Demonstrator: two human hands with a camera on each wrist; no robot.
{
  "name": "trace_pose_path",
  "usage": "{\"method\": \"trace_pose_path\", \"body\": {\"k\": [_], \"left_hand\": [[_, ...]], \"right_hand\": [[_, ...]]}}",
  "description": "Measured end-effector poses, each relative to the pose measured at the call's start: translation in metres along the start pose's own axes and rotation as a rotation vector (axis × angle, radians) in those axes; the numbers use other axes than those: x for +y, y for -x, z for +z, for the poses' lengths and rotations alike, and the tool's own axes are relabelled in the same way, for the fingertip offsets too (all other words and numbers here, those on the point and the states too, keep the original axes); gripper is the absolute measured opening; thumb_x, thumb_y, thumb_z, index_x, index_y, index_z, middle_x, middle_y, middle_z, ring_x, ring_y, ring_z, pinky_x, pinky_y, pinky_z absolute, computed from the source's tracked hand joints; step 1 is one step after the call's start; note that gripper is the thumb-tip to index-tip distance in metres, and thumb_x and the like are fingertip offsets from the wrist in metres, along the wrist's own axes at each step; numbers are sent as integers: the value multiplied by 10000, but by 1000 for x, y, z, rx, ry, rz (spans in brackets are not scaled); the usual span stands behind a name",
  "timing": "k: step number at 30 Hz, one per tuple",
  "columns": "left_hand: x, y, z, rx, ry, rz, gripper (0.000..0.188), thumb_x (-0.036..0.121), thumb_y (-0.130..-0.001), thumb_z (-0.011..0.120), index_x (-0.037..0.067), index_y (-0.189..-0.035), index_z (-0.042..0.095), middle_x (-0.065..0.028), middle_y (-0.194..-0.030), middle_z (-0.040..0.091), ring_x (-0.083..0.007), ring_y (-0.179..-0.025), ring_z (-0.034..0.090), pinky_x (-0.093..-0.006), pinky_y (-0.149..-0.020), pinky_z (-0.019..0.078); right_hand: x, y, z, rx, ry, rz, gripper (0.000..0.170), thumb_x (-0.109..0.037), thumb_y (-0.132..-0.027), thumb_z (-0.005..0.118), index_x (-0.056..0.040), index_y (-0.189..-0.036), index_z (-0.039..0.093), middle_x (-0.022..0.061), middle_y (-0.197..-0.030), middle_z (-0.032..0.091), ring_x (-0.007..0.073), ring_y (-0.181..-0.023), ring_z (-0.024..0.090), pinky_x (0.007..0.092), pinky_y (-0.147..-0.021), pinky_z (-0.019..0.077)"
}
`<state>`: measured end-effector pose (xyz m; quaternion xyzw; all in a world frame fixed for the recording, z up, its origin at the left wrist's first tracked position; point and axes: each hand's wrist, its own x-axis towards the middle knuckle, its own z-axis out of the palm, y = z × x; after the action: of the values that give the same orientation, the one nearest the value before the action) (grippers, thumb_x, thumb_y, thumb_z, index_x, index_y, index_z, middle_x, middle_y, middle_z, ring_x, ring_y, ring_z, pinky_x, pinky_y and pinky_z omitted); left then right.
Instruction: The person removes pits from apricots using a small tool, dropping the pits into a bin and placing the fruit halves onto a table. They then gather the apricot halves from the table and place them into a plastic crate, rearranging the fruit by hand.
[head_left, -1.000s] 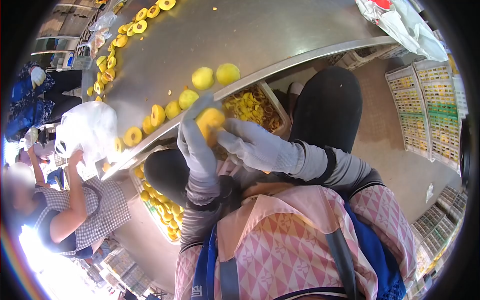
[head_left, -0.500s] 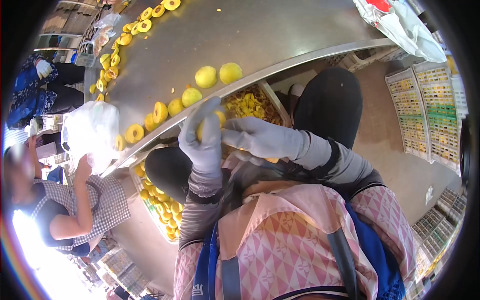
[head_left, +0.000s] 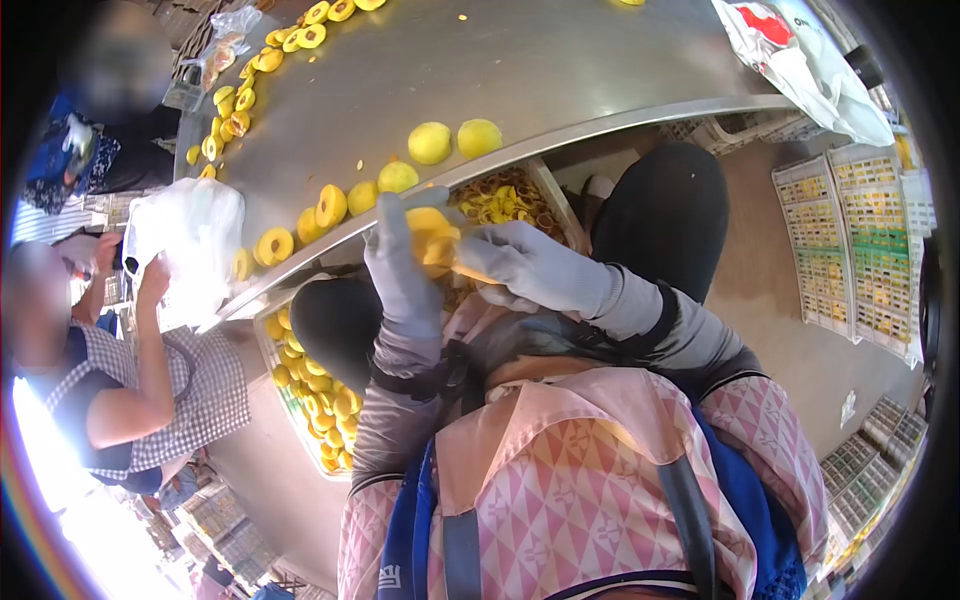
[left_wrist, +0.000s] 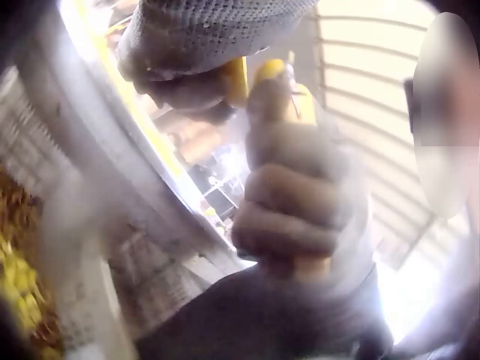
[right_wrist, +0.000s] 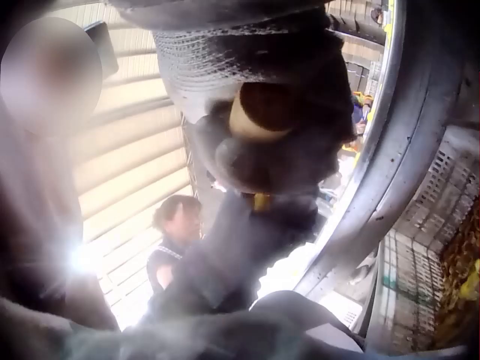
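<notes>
My gloved left hand [head_left: 403, 262] holds a yellow peach [head_left: 432, 240] between thumb and fingers, over the table's front edge. The peach looks split, with uneven faces. Right beside it, my gloved right hand [head_left: 545, 268] has its fingertips at an orange-yellow piece [head_left: 478, 274]. That hand is curled round a tan, round-ended handle [right_wrist: 259, 114]; the tool's working end is hidden. In the left wrist view the right fist [left_wrist: 289, 199] grips upright, yellow flesh [left_wrist: 268, 71] at its thumb. Whole peaches [head_left: 430, 143] and cut halves [head_left: 331, 206] line the table edge.
The metal table [head_left: 560, 70] curves in front. Below its edge sits a crate of pits and scraps [head_left: 505, 200]; a crate of peaches [head_left: 318, 400] stands left of my knee. A white bag [head_left: 190, 240] and another person [head_left: 150, 390] are at left, stacked crates [head_left: 850, 240] at right.
The peach, whole-looking a second ago, now appears split between my hands. An orange-yellow piece shows at the right fingertips. The head view has shifted slightly, and the person at left has moved their arms.
</notes>
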<state>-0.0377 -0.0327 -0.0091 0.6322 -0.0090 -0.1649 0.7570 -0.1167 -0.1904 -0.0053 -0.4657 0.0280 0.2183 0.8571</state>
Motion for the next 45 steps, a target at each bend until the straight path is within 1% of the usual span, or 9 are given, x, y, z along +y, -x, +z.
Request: {"method": "trace_pose_path", "body": {"k": [4,11,17,20,23,26,34,41,45], "left_hand": [[7,0,-29,47,28,39,638,473,-1093,333,-53,-1064,692,-119,-887,719,-200,-783,667,-302,-721,554],[61,73,-183,626,-350,342,574,412,-1098,367,-45,-1046,710,-125,-975,720,-209,-885,670,-323,-852,544],[-16,162,-403,932,-967,-282,517,420,-1070,434,22,-1102,761,-100,-1118,731,-213,-999,667,-358,-917,505],[-22,146,-426,792,-864,-17,428,350,-1055,498,8,-1207,707,-139,-1202,709,-251,-1072,661,-358,-958,493],[26,56,-299,510,-877,341,344,210,-1013,593,-11,-1268,657,-153,-1213,698,-269,-1124,644,-371,-987,483],[65,-16,-135,169,-1163,641,338,99,-931,664,16,-1259,660,-156,-1237,677,-305,-1159,629,-401,-994,490],[11,-152,39,-991,-1574,939,500,129,-857,642,168,-1354,614,-156,-1309,614,-365,-1158,609,-399,-1034,482],[19,-148,19,-774,-708,38,487,150,-931,517,97,-1413,562,-115,-1309,624,-234,-1170,616,-357,-1039,475],[32,-92,-4,-525,44,-210,491,212,-971,508,-2,-1413,526,-145,-1297,626,-214,-1108,629,-331,-983,508]], "right_hand": [[14,-7,-9,57,211,51,382,-350,-1058,519,-9,-1203,612,-37,-803,559,31,-628,467,219,-529,377],[48,-20,-26,182,861,-136,268,-279,-1014,582,-14,-1016,622,137,-771,669,292,-672,667,424,-622,498],[37,-20,-18,141,800,21,225,-257,-1015,588,-35,-985,617,134,-671,606,315,-603,617,408,-583,480],[44,-21,-22,145,940,-152,203,-214,-1008,611,-16,-1053,623,103,-711,603,202,-632,615,375,-567,468],[41,-20,-21,209,1326,-724,270,-250,-1013,629,9,-1090,623,88,-719,610,149,-649,619,359,-575,467],[28,-17,-27,189,1373,-680,290,-285,-1008,589,-7,-1085,617,212,-875,654,394,-819,656,466,-691,500],[0,6,-25,430,552,-271,369,-326,-1022,552,18,-1148,595,249,-901,651,399,-878,665,447,-752,499],[-13,13,-30,500,514,-341,387,-317,-1017,563,17,-1212,575,240,-916,658,398,-883,667,438,-776,505],[-18,8,-23,418,571,-484,321,-229,-1025,564,4,-1245,585,112,-832,603,219,-721,585,337,-646,459]]}}
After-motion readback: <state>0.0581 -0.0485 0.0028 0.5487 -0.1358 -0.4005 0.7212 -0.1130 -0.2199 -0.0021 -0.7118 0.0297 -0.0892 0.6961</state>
